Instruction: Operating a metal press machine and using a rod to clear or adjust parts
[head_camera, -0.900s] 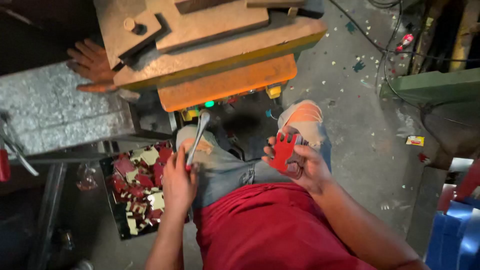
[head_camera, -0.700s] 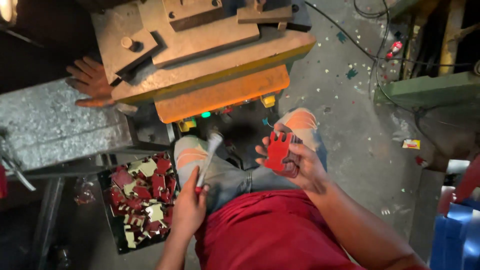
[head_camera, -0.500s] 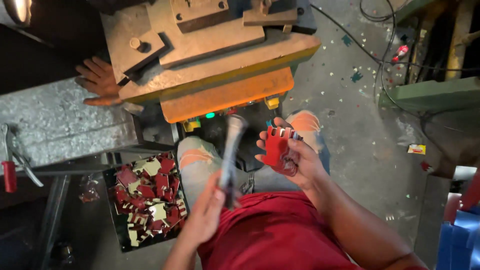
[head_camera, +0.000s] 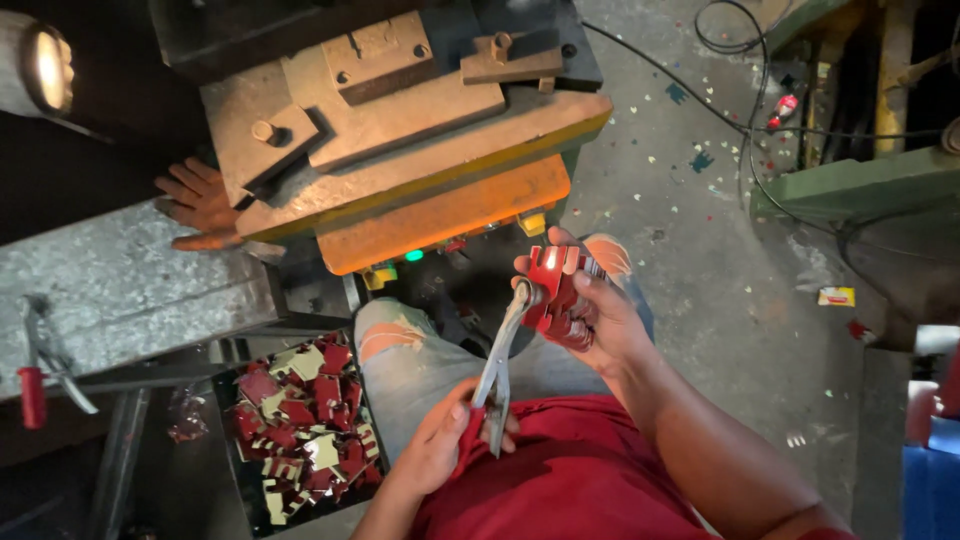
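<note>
My right hand (head_camera: 600, 315) holds a stack of red stamped metal pieces (head_camera: 553, 292) in front of my knee. My left hand (head_camera: 445, 440) grips the handles of long metal pliers (head_camera: 503, 360). The pliers' jaws reach up to the red stack and touch its left edge. Both hands hover over my lap, above jeans and a red shirt.
A heavy press machine (head_camera: 400, 130) with an orange front plate stands ahead. Another person's hand (head_camera: 200, 205) rests on its left side. A black tray (head_camera: 232, 395) of red and cream cut pieces sits at my left. A red-handled tool (head_camera: 40, 365) lies on the grey bench. Cables cross the floor.
My left hand swung the pliers from beside the tray up and right until the jaws met the red stack. My right hand stayed raised with the stack.
</note>
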